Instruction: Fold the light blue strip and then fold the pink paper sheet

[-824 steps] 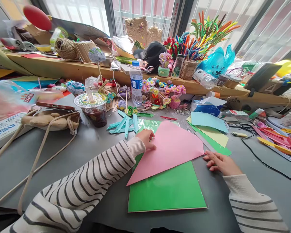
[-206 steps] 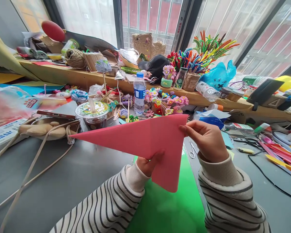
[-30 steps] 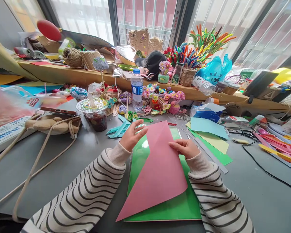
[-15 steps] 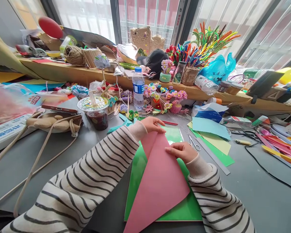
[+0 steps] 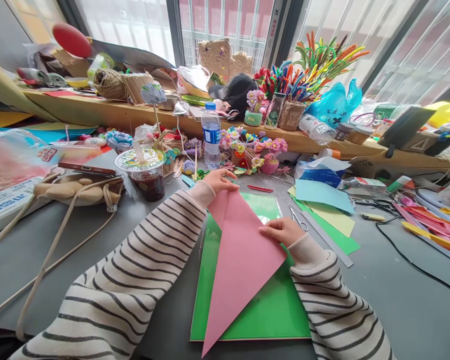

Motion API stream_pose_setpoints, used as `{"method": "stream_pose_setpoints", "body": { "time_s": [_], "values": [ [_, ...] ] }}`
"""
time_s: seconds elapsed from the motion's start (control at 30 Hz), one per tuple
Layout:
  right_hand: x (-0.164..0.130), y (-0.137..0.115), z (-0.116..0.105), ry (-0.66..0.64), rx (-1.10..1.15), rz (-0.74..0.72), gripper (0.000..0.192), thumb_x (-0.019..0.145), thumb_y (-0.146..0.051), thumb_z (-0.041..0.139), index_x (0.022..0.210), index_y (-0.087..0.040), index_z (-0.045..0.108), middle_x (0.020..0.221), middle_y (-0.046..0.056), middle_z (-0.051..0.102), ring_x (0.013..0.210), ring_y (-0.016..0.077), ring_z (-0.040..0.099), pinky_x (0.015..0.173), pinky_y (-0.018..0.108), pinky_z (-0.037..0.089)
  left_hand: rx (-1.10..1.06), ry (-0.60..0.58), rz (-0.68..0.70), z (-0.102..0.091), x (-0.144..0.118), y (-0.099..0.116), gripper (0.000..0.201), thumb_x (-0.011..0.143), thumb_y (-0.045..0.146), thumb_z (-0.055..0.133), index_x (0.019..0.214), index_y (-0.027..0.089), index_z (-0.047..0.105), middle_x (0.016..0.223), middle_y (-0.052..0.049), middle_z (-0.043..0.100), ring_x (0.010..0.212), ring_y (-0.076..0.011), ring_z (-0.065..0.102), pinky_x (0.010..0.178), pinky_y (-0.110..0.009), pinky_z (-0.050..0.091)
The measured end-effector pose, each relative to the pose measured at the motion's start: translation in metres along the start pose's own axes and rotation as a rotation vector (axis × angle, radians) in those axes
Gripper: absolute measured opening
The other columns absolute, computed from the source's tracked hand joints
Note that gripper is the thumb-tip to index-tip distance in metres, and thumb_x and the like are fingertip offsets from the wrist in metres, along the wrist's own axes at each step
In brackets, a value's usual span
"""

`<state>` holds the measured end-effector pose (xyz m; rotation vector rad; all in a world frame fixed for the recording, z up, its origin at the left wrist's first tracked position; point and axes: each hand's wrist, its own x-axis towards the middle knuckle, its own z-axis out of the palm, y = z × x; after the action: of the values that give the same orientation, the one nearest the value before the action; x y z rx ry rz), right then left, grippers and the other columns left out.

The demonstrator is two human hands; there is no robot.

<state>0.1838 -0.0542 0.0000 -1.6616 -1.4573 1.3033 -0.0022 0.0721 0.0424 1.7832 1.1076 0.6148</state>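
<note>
A folded sheet of pink paper [image 5: 243,260] slants over a green pad [image 5: 270,315], its long point reaching past the pad's near edge. My left hand [image 5: 220,181] pinches the paper's top corner, where a second layer shows at the left. On the right edge, my right hand [image 5: 283,232] grips the paper between thumb and fingers. Just beyond the right hand lie silver scissors [image 5: 297,216], partly hidden. A small red strip [image 5: 260,189] rests past the pad's far end.
To the left stand a lidded drink cup [image 5: 144,175] and a beige bag [image 5: 78,192]. A water bottle [image 5: 211,135] is straight ahead. Coloured paper sheets [image 5: 324,196], a metal ruler [image 5: 328,240] and a black cable [image 5: 405,255] lie at the right.
The pink paper has turned, its near point shifting right and its right corner rising. My left hand has moved slightly left and away with the top corner. The right hand keeps its grip.
</note>
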Motion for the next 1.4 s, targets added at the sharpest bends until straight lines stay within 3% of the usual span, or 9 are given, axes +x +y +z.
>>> {"method": "stream_pose_setpoints", "body": {
  "time_s": [0.13,0.23,0.33,0.4,0.47,0.6,0.9,1.23,1.4],
  "values": [
    [-0.001,0.0,-0.001,0.021,-0.113,0.002,0.031,0.059,-0.044,0.056,0.061,-0.013,0.062,0.053,0.001,0.054,0.051,0.0114,0.046,0.048,0.022,0.033,0.099,0.025,0.068,-0.007,0.0,-0.007,0.043,0.054,0.031,0.064,0.09,0.011,0.052,0.066,-0.003,0.061,0.068,-0.0159,0.057,0.069,-0.028,0.041],
    [0.0,0.001,-0.001,-0.01,-0.178,-0.027,0.031,0.061,-0.043,0.055,0.062,-0.013,0.063,0.054,0.001,0.056,0.053,0.0124,0.047,0.048,0.023,0.034,0.334,0.05,0.313,-0.001,-0.006,-0.002,0.032,0.056,0.029,0.062,0.085,0.015,0.058,0.084,-0.006,0.061,0.082,-0.018,0.054,0.075,-0.029,0.039],
    [0.001,0.002,0.0,-0.048,-0.224,-0.047,0.031,0.061,-0.043,0.054,0.063,-0.013,0.064,0.055,0.002,0.056,0.053,0.0125,0.047,0.048,0.023,0.034,0.538,-0.161,0.541,0.016,-0.014,0.007,0.021,0.062,0.029,0.058,0.081,0.021,0.062,0.091,-0.003,0.06,0.084,-0.0166,0.053,0.073,-0.024,0.037],
    [0.001,0.001,0.0,-0.056,-0.24,-0.054,0.031,0.061,-0.042,0.054,0.063,-0.014,0.064,0.055,0.002,0.057,0.053,0.0124,0.047,0.048,0.023,0.033,0.62,-0.377,0.504,0.03,-0.02,0.011,0.019,0.065,0.029,0.055,0.081,0.023,0.064,0.081,-0.001,0.063,0.075,-0.0143,0.055,0.065,-0.021,0.038],
    [0.001,0.0,0.001,-0.065,-0.243,-0.055,0.03,0.061,-0.042,0.055,0.063,-0.014,0.064,0.055,0.001,0.057,0.053,0.0123,0.047,0.048,0.023,0.033,0.681,-0.458,0.446,0.042,-0.022,0.012,0.016,0.066,0.028,0.054,0.076,0.023,0.065,0.075,0.0,0.064,0.069,-0.0136,0.054,0.059,-0.019,0.036],
    [0.002,0.001,-0.001,-0.05,-0.193,-0.055,0.028,0.06,-0.041,0.056,0.063,-0.014,0.063,0.056,0.001,0.057,0.054,0.0122,0.048,0.048,0.022,0.034,0.687,-0.424,0.353,0.047,-0.021,0.009,0.015,0.064,0.028,0.054,0.068,0.021,0.066,0.065,0.001,0.062,0.06,-0.0115,0.052,0.049,-0.018,0.031],
    [0.003,0.003,-0.011,-0.062,-0.254,-0.124,0.028,0.063,-0.041,0.054,0.063,-0.014,0.063,0.055,0.001,0.057,0.055,0.013,0.049,0.051,0.023,0.034,0.505,-0.515,0.206,0.024,-0.023,-0.002,0.016,0.062,0.029,0.056,0.067,0.018,0.066,0.061,0.002,0.062,0.058,-0.0089,0.052,0.048,-0.014,0.032],
    [0.009,0.006,-0.007,-0.095,-0.225,-0.19,0.028,0.067,-0.037,0.05,0.072,-0.013,0.064,0.067,0.003,0.061,0.065,0.0157,0.052,0.057,0.024,0.037,0.428,-0.502,0.152,0.05,-0.033,-0.002,0.018,0.062,0.028,0.056,0.069,0.014,0.065,0.061,0.0,0.061,0.059,-0.0102,0.051,0.05,-0.016,0.034],
    [0.008,0.004,-0.01,-0.132,-0.169,-0.173,0.026,0.066,-0.036,0.052,0.071,-0.013,0.063,0.066,0.003,0.06,0.064,0.0151,0.052,0.058,0.024,0.038,0.388,-0.513,0.115,0.048,-0.034,-0.001,0.021,0.062,0.029,0.055,0.071,0.013,0.065,0.063,-0.002,0.062,0.063,-0.0118,0.053,0.053,-0.016,0.036]
  ]
}}
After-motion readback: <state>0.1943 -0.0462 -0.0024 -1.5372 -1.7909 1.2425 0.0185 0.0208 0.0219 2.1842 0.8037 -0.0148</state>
